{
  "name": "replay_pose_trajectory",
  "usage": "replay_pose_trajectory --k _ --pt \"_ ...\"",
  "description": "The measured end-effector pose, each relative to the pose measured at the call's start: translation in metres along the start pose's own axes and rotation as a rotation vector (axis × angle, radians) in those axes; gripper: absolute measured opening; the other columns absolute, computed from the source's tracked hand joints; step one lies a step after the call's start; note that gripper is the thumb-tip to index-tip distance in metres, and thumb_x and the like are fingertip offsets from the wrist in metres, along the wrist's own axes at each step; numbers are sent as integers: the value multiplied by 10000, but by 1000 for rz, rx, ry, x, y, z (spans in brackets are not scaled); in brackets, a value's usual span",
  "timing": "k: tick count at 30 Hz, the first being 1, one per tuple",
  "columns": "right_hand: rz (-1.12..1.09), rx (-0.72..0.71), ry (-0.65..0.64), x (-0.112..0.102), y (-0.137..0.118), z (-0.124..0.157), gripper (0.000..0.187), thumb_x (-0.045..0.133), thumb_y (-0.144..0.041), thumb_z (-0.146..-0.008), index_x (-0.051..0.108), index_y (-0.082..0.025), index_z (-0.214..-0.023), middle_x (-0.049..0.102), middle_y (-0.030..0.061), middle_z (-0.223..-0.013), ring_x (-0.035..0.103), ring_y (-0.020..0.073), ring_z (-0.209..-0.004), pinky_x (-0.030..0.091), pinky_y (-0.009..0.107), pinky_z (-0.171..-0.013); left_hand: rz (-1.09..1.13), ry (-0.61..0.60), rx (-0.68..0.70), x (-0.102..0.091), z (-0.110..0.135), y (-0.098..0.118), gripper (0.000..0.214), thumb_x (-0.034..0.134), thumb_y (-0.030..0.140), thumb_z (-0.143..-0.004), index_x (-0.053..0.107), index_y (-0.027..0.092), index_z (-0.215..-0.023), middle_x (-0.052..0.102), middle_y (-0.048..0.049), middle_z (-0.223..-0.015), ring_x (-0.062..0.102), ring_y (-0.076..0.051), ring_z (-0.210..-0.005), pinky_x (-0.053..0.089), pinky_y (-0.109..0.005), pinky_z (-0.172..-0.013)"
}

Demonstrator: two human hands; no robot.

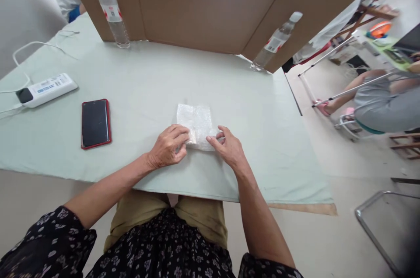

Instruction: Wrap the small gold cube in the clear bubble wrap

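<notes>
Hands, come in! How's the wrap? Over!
Left hand at left side of wrap; right hand at its right edge. Wrap on cloth. Phone off left, not blocking.

I see a grey wall at upper left. Pale floor lies right, tubular metal frame lower right.

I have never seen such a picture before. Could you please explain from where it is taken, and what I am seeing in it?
There is no machine: these are a person's bare hands, the left hand and the right hand. The one picture comes from a camera on that person's head, looking forward and down. Both hands are at a clear plastic sheet; how firmly they hold it, I cannot tell. It lies on a pale green cloth. To its left are a red-edged phone and a white device. Farther back, the left bottle and the right bottle stand against brown cardboard.
</notes>
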State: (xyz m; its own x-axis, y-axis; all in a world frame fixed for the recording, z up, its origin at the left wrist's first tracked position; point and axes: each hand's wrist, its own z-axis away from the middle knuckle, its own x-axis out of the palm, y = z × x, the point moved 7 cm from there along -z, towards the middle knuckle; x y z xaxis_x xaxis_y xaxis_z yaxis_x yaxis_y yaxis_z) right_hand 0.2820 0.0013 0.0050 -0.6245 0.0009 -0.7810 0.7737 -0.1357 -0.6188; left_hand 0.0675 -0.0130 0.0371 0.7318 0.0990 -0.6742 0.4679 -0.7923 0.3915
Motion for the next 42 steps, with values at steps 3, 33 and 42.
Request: replay_pose_trajectory --k 3,33,42 --pt "25 18 40 10 -5 -2 701 685 -580 -791 572 -170 -1348 732 67 -959 666 209 -722 520 376 -750 16 13 -5 4 2 -1 251 555 87 -767 662 178 -975 710 -130 -1116 637 -271 -1061 573 -442 -924" --pt "-703 37 68 37 -30 9 782 659 -459 -779 399 -167 -1457 538 -54 -726 516 138 -614 448 281 -562 -43 -45 -62 14 3 -7 216 571 118 -713 687 211 -871 769 -53 -1150 619 -252 -921 531 -420 -843" --pt "-594 -1 126 37 -48 5 689 653 -419 -795 506 -138 -1407 609 -40 -738 572 127 -626 505 279 -621 -38 -70 -5 15 0 -4 193 553 99 -736 665 210 -847 756 -60 -1129 580 -233 -858 527 -401 -834"
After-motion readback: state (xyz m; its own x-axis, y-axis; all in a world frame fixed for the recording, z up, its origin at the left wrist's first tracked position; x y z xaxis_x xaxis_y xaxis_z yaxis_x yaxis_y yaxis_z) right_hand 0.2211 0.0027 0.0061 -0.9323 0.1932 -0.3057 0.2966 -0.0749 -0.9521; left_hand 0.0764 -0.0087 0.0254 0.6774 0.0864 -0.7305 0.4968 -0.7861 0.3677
